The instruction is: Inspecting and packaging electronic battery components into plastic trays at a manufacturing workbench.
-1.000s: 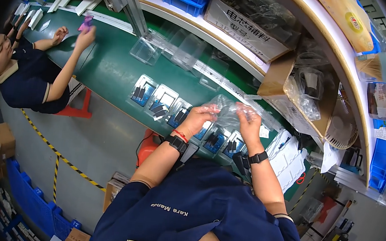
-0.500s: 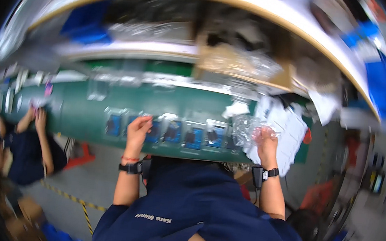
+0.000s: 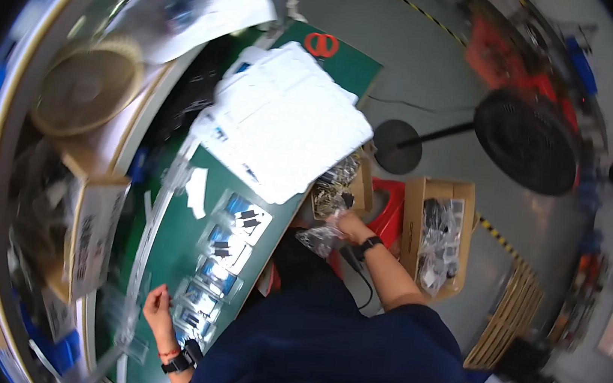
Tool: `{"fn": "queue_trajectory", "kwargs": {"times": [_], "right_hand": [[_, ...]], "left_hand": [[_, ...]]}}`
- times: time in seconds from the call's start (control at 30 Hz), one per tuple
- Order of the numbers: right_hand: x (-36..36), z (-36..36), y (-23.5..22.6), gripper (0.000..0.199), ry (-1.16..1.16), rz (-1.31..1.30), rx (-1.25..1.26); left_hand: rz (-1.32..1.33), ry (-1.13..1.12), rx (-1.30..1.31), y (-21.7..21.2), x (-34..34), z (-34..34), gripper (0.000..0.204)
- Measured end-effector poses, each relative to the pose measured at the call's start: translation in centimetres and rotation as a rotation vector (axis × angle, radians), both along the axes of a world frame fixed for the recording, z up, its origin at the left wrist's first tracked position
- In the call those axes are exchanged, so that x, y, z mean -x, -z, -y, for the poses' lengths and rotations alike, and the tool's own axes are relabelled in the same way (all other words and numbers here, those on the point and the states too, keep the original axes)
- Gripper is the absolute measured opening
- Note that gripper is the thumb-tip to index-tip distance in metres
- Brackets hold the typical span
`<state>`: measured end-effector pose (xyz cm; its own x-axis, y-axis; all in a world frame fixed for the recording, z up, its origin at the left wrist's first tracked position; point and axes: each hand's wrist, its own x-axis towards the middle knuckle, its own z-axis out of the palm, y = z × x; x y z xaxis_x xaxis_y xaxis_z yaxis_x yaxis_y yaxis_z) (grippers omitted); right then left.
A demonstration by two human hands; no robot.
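Observation:
My right hand (image 3: 352, 228) is closed on a crumpled clear plastic bag (image 3: 319, 238), just off the bench's edge. Beside it is an open cardboard box (image 3: 361, 195) with crinkled plastic and dark pieces inside. Whether anything lies within the bag cannot be made out. My left hand (image 3: 159, 314) hovers over the green bench with its fingers curled and nothing visible in them. To its right, a slanted row of blue-and-white flat packs (image 3: 219, 278) in clear plastic runs along the bench, several with small black parts on top.
White sheets (image 3: 292, 118) are stacked at the bench's far end, near orange-red scissor handles (image 3: 321, 45). A second cardboard box (image 3: 408, 237) with wrapped parts stands right of a red stool (image 3: 389, 208). A black pedestal fan (image 3: 528, 141) rises beyond. Shelving (image 3: 119, 140) borders the left.
My view has swung to the right. My right hand has carried the crumpled plastic from above the bench to beside the cardboard box. My left hand stays over the bench, fingers still curled.

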<state>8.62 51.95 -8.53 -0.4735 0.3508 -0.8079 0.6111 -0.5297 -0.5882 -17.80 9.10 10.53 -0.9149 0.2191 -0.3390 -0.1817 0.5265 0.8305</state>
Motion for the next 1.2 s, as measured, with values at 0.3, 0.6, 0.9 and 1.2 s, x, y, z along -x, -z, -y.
{"fn": "queue_trajectory", "kwargs": {"times": [0.3,0.6,0.9,1.2], "right_hand": [[7.9,3.5,6.8,0.032,-0.029,-0.012,-0.367],[13.8,1.8,17.1,0.036,-0.779,-0.061,-1.681],[23.6,9.6,14.3,0.036,-1.149,-0.586,-1.637],[27.1,19.9,13.2,0.037,-1.377,-1.008,-1.446]], "left_hand": [[-0.076,0.041,0.04,-1.7,0.9,0.4,0.014],[-0.429,0.097,0.096,-1.0,-3.6,1.3,0.015],[-0.428,-0.417,0.317,-2.9,-13.8,11.0,0.013],[-0.438,-0.388,0.265,-2.0,-16.2,7.0,0.011]]}}
